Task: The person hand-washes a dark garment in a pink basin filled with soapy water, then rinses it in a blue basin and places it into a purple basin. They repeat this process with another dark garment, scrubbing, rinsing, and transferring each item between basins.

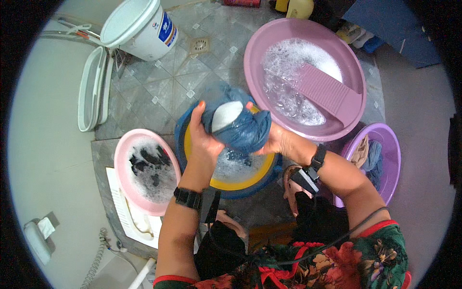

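A wet blue garment (240, 135), bunched up with a white patch showing, is held between both hands above a yellow-rimmed basin (245, 184) of sudsy water. My left hand (205, 133) grips its left side, thumb upward. My right hand (272, 137) holds the right side, its fingers partly hidden by the cloth. The yellow-rimmed basin sits inside or on a blue one (223, 194); which, I cannot tell. At upper right stands a large pink basin (252, 68) with foamy water and a pink plastic washboard (325, 90) leaning in it.
A light pink basin (121, 169) with dark cloth in suds overlaps a white squat toilet (133, 220). A purple tub (391, 169) holds beige and blue clothes. A white bucket (144, 39) stands near the floor drain (199, 45). Pale basins (92, 90) lean against the wall.
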The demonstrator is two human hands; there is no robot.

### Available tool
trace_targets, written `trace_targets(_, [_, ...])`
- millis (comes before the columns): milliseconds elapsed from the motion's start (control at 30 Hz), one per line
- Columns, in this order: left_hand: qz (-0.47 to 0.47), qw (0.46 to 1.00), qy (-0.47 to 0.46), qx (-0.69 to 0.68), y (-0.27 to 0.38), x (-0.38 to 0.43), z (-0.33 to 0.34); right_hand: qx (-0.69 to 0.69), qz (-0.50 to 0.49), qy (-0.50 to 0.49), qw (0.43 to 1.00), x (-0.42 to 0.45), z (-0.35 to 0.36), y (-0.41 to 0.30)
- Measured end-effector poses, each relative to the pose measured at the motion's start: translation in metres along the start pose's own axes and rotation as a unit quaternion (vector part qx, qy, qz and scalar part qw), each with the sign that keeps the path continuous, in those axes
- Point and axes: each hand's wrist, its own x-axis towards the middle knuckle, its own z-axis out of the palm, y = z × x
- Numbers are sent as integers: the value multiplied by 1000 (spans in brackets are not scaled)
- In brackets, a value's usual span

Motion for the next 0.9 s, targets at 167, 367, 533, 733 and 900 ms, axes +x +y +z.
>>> trace_targets(167, [35, 997, 60, -20, -12, 54, 9, 61, -219, 19, 974, -36, -10, -42])
trace_targets(367, [-5, 991, 110, -70, -28, 88, 17, -171, -463, 16, 870, -93, -6, -65])
trace_targets(533, [-85, 990, 89, -64, -57, 92, 19, -656, -535, 282, 452, -130, 12, -85])
trace_targets(733, [-73, 991, -109, -3, -88, 94, 40, -584, -625, 36, 517, -137, 50, -73])
trace_targets(900, [-24, 998, -57, 30, -85, 84, 49, -639, -652, 35, 408, -134, 50, -80])
